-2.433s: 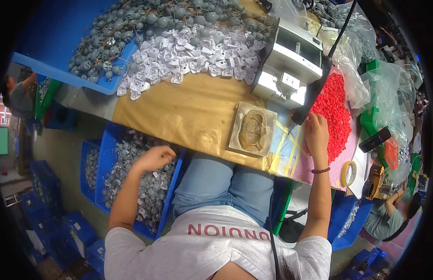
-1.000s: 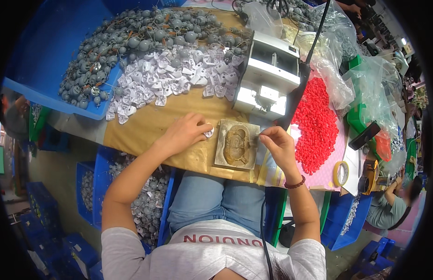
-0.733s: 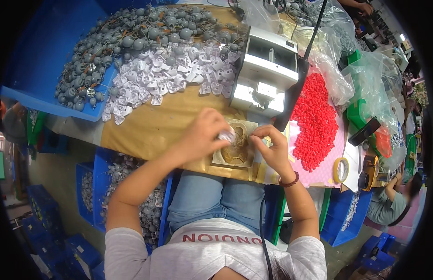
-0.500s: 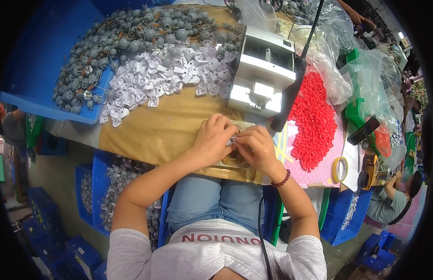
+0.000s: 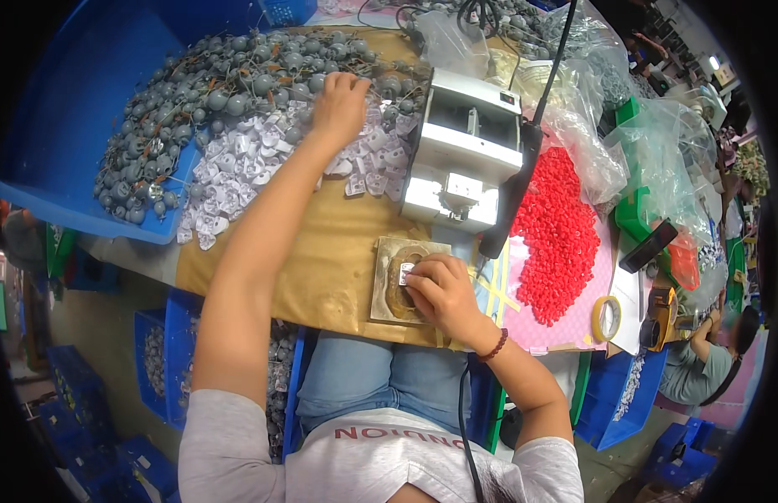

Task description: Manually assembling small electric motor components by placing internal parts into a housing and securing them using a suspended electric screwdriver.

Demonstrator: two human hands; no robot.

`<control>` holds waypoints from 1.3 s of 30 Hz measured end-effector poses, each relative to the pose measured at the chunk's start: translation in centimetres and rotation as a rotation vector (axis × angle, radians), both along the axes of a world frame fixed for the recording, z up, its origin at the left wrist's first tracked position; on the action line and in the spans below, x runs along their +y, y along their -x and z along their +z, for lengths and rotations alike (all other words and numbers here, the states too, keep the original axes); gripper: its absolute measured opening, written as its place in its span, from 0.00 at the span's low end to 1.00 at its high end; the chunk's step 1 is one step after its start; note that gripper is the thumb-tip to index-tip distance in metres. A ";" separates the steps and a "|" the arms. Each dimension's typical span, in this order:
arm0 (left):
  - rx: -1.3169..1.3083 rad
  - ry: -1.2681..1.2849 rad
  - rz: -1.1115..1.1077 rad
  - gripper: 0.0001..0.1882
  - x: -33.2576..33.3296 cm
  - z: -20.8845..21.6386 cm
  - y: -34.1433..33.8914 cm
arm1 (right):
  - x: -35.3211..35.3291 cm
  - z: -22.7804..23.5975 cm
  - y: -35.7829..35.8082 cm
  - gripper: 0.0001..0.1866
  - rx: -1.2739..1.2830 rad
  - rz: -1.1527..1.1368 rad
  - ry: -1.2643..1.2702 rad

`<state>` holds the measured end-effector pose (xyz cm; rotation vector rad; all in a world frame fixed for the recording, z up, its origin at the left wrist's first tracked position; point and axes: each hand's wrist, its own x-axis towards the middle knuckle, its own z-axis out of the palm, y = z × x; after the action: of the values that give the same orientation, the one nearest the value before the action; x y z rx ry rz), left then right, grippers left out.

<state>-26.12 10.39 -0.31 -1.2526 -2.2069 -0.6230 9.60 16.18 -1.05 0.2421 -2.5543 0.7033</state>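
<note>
Fingers of the right hand are drawn together, pinching the right edge of a small white piece. That piece sits just beyond their tips, over the hollow of a squarish, dull metal-coloured block, which rests on the worktop beneath and to the left of these fingers.

Farther forward and to the left, the left hand reaches across the worktop. Its fingers bend down above the place where two heaps meet: grey round parts with thin wires lie ahead and left of them, and loose white pieces lie nearer the body. Whether the left fingers grip anything cannot be told from this angle.

Ahead of the right fingers stands a white machine with an open dark recess. A long black tool slants down beside it, its lower end near the right fingers. To their right spreads a heap of small red parts, with a roll of yellow tape beyond its near end. Left of the left fingers, a large blue tray holds more grey parts.
</note>
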 end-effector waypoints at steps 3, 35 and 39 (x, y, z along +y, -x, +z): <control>0.038 0.142 0.037 0.09 0.6 -0.4 1.0 | 0.2 0.3 0.0 0.15 -0.002 0.016 0.076; -1.448 -0.268 -0.433 0.24 -15.9 5.1 -26.4 | -0.1 8.1 -0.5 0.10 -0.155 0.032 0.371; -1.313 -0.164 -0.263 0.23 -15.9 2.7 -27.2 | -0.1 4.3 -1.0 0.14 -0.100 -0.024 0.080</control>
<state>1.12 -5.51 2.37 -1.1678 -2.7990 -2.1515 10.58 16.08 3.30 0.1534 -2.6118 0.8263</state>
